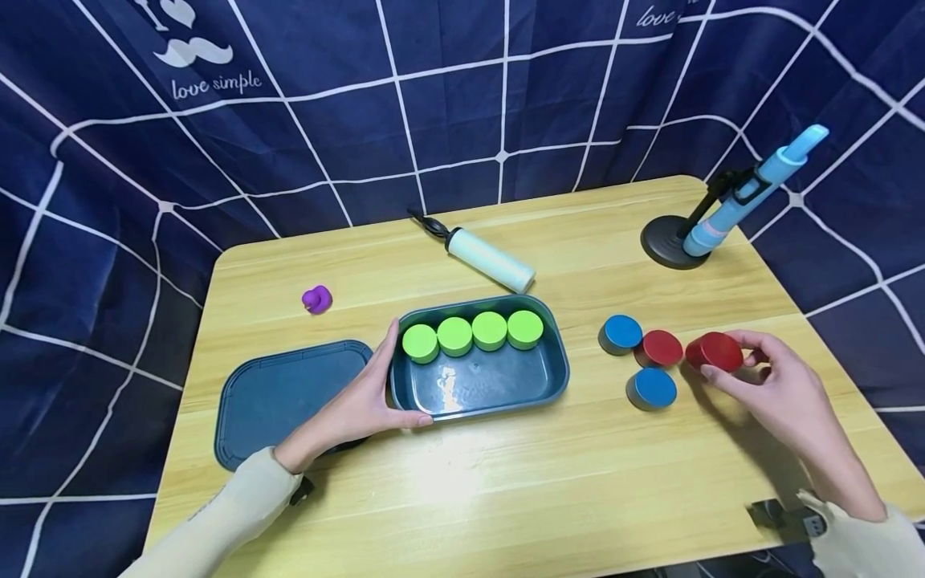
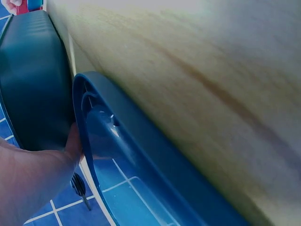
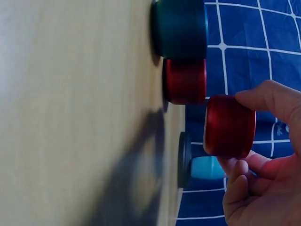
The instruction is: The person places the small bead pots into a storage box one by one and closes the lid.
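Note:
My left hand (image 1: 364,405) rests against the left end of a dark blue plastic box (image 1: 499,393), its extended fingers along the short side and its thumb along the front wall. Several light green cylinders (image 1: 454,336) stand in a row along the box's back. My right hand (image 1: 784,385) pinches a red cylinder (image 1: 715,352) between thumb and fingers; the right wrist view shows this red cylinder (image 3: 230,126) held off the table. Close to its left stand another red cylinder (image 1: 659,349) and two blue cylinders, one behind (image 1: 621,333) and one in front (image 1: 652,388).
A dark blue lid (image 1: 289,393) lies left of the box, partly under my left forearm. Farther back are a purple toy duck (image 1: 317,299) and a pale hand pump (image 1: 491,258). A light blue tube-shaped device (image 1: 751,193) leans on a black round-based stand (image 1: 668,243) at back right.

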`<move>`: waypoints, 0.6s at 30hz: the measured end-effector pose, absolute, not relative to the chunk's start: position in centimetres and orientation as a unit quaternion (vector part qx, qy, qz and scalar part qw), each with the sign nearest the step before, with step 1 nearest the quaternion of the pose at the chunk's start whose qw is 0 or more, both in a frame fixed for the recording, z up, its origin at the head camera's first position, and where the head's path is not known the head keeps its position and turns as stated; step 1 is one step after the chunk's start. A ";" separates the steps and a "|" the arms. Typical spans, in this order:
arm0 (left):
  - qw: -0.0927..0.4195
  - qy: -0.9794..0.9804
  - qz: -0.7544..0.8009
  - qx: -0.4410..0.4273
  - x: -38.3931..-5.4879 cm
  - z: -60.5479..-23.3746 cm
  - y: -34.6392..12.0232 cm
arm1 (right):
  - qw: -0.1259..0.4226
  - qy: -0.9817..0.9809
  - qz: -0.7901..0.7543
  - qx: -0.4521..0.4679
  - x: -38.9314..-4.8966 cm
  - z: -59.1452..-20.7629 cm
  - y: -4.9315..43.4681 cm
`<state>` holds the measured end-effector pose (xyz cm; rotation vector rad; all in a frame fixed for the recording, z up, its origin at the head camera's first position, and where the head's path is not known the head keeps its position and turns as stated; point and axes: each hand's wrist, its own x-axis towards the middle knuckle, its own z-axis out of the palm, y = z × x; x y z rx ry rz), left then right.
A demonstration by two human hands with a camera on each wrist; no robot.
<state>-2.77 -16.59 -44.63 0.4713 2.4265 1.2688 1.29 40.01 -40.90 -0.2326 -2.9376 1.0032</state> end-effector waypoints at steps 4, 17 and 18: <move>0.181 0.859 0.449 0.168 -2.8 -44.6 -16.6 | 0.042 -0.943 0.323 -0.070 1.0 -40.4 39.6; 0.184 0.859 0.448 0.166 -2.8 -44.5 -16.6 | 0.064 -0.923 0.375 -0.066 -0.7 -39.1 36.9; 0.184 0.859 0.448 0.166 -2.7 -44.5 -16.6 | 0.069 -0.922 0.376 -0.064 -0.9 -39.0 36.7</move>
